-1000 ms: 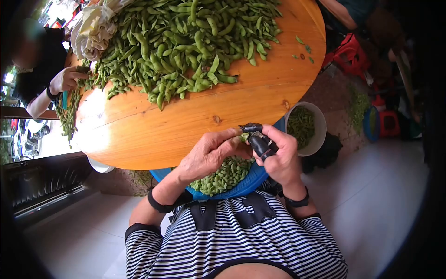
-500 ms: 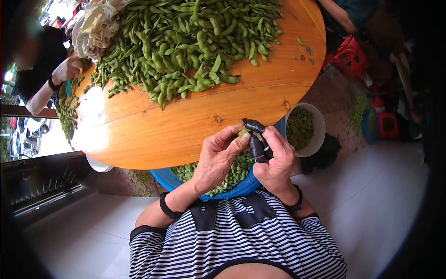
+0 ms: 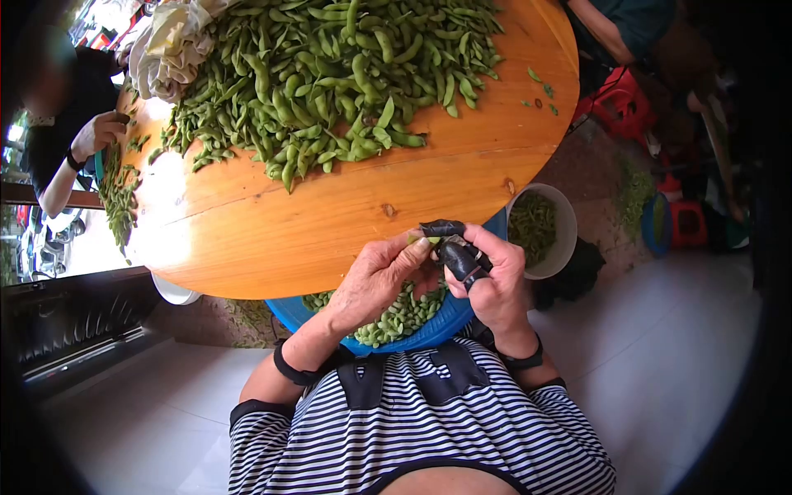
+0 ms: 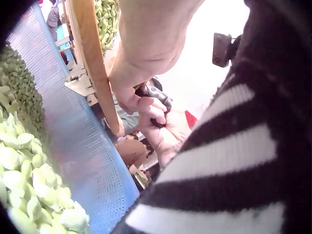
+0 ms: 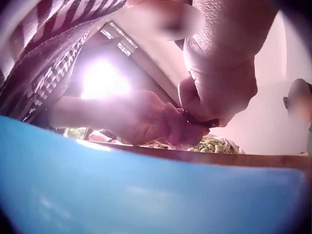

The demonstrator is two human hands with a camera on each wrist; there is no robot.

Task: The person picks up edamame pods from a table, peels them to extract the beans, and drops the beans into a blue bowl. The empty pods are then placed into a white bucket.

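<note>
Over the blue basket [image 3: 454, 315] of shelled beans [image 3: 396, 320], both hands meet near the table's edge. The left hand [image 3: 375, 276] pinches a green pod [image 3: 429, 240] between thumb and forefinger. Black coverings wrap the thumb and forefinger of the right hand [image 3: 495, 285], which grips the pod's other side. In the left wrist view the left hand [image 4: 141, 63] touches the right hand [image 4: 163, 126]; the pod is mostly hidden there. The right wrist view shows the right hand [image 5: 222, 78] against the left hand [image 5: 141, 117].
A large heap of green pods [image 3: 330, 91] covers the back of the wooden table [image 3: 330, 223], beside a crumpled cloth [image 3: 169, 54]. A white bucket [image 3: 567, 235] of pods stands right of the table. Another person's hand [image 3: 99, 136] is at the left; red stools [image 3: 689, 221] stand at the right.
The left hand has lowered and tilted slightly since half a second ago, and the right thumb has turned across toward the pod. The other person's hand has moved left.
</note>
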